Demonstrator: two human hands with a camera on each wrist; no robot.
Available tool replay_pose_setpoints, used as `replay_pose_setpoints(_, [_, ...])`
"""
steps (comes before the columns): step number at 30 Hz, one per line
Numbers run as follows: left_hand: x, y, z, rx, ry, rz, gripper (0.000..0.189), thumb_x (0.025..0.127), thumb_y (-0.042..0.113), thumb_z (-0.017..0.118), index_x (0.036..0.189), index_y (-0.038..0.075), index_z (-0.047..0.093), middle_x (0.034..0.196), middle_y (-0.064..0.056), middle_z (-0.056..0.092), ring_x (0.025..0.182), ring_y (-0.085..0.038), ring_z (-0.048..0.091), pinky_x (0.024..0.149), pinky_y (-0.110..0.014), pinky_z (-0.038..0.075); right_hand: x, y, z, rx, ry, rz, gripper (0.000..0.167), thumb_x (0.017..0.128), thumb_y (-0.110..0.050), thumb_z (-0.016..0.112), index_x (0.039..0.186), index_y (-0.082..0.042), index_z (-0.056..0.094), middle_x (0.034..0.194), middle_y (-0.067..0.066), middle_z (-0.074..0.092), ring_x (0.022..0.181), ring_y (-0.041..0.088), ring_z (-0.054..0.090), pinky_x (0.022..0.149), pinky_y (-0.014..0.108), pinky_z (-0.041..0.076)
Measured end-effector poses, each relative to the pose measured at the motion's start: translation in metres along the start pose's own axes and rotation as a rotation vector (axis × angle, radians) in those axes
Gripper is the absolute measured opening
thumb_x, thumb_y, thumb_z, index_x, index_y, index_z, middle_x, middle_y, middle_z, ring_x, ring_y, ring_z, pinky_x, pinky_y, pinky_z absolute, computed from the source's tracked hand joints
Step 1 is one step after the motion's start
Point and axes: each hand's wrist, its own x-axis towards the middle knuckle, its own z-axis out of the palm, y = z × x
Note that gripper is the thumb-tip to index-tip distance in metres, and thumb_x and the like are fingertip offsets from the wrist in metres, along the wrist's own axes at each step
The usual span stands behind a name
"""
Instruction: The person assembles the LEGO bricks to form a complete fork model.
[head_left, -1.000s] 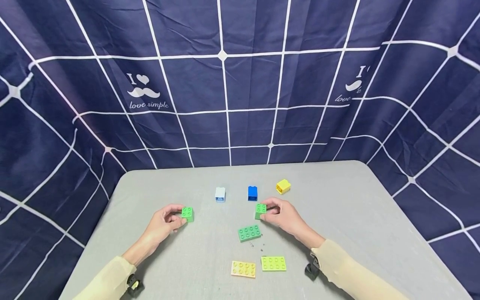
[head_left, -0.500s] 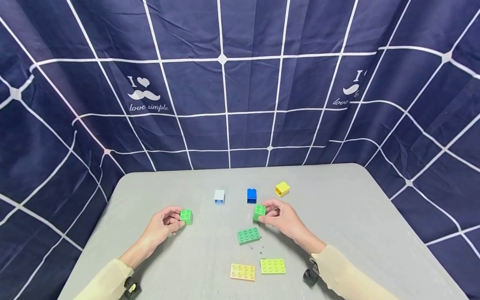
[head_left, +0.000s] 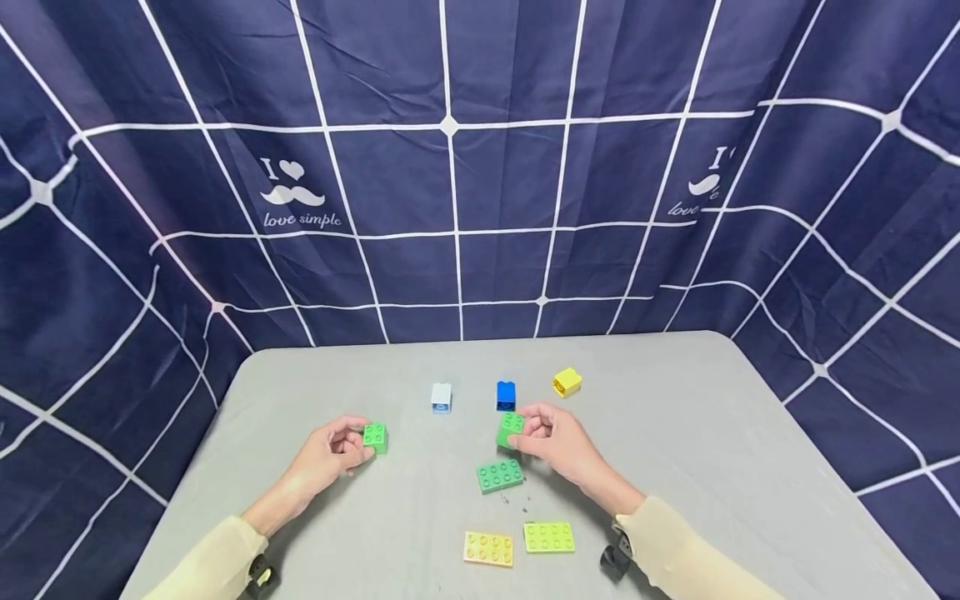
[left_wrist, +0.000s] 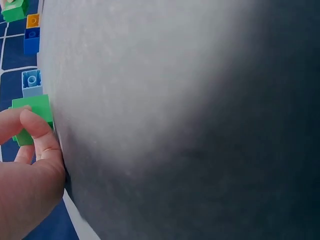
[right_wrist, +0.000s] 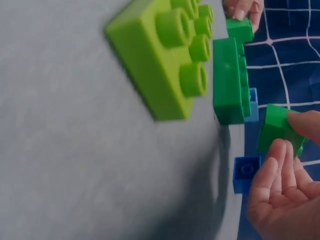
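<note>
My left hand (head_left: 326, 454) pinches a bright green four-stud toy brick (head_left: 376, 437) between thumb and fingers at the left of the table, studs up. On the right, my right hand (head_left: 558, 437) pinches a second green brick (head_left: 510, 428), which is tilted in the right wrist view and held off the table there. A darker green eight-stud brick (head_left: 500, 476) lies just in front of that held brick. Behind it sits a blue brick (head_left: 506, 396) on its side, with its hollow underside facing me. A light blue brick (head_left: 441, 397) lies between the two hands, farther back.
Nearer the front of the grey table (head_left: 405, 533) lie a pale yellow-orange brick (head_left: 488, 549) and a lime brick (head_left: 549, 537). A yellow brick (head_left: 567, 382) lies at the back right. Dark blue gridded cloth (head_left: 405, 183) hangs behind and along the sides.
My right hand has moved slightly left with its green brick, which has become more tilted. The left hand stays in about the same place, still holding its brick.
</note>
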Motion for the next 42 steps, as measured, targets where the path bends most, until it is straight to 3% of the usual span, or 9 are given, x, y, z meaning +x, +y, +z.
replay_pose_setpoints(8, [-0.001, -0.002, -0.002, 0.011, 0.03, 0.019, 0.047, 0.095, -0.001, 0.081, 0.138, -0.006, 0.064, 0.096, -0.007, 0.065, 0.072, -0.013, 0.059, 0.06, -0.024, 0.049, -0.001, -0.012, 0.013, -0.033, -0.017, -0.022, 0.047, 0.092, -0.014, 0.087, 0.131, 0.003, 0.067, 0.09, 0.002, 0.066, 0.077, 0.015, 0.058, 0.063, 0.024, 0.045])
replay_pose_setpoints(14, [-0.004, -0.006, 0.003, -0.005, -0.01, 0.036, 0.049, 0.095, -0.001, 0.08, 0.14, -0.01, 0.062, 0.096, -0.008, 0.066, 0.073, -0.013, 0.06, 0.061, -0.024, 0.052, -0.005, -0.022, 0.018, -0.023, -0.024, -0.027, 0.045, 0.091, -0.012, 0.086, 0.13, 0.003, 0.067, 0.088, 0.003, 0.064, 0.078, 0.016, 0.058, 0.067, 0.023, 0.046])
replay_pose_setpoints(17, [-0.006, -0.008, 0.004, 0.003, 0.001, 0.033, 0.048, 0.094, -0.003, 0.081, 0.139, -0.009, 0.063, 0.095, -0.008, 0.066, 0.072, -0.013, 0.06, 0.06, -0.024, 0.051, -0.005, -0.027, 0.023, -0.006, -0.043, -0.038, 0.047, 0.092, -0.011, 0.085, 0.132, 0.005, 0.067, 0.089, 0.003, 0.064, 0.078, 0.016, 0.058, 0.069, 0.023, 0.047])
replay_pose_setpoints(30, [-0.001, -0.006, 0.001, -0.017, 0.008, 0.037, 0.05, 0.094, -0.004, 0.08, 0.14, -0.008, 0.062, 0.095, -0.01, 0.064, 0.072, -0.014, 0.059, 0.06, -0.024, 0.051, 0.008, -0.051, 0.053, 0.032, -0.062, -0.039, 0.047, 0.092, -0.015, 0.085, 0.133, 0.002, 0.069, 0.093, 0.002, 0.067, 0.08, 0.015, 0.061, 0.072, 0.024, 0.052])
replay_pose_setpoints(42, [-0.002, -0.004, 0.001, -0.027, -0.008, 0.033, 0.05, 0.094, -0.004, 0.081, 0.14, -0.009, 0.061, 0.097, -0.01, 0.064, 0.074, -0.012, 0.057, 0.062, -0.025, 0.054, 0.016, -0.054, 0.081, 0.06, -0.095, -0.081, 0.045, 0.091, -0.012, 0.086, 0.131, 0.003, 0.071, 0.09, 0.001, 0.067, 0.078, 0.013, 0.059, 0.069, 0.023, 0.048])
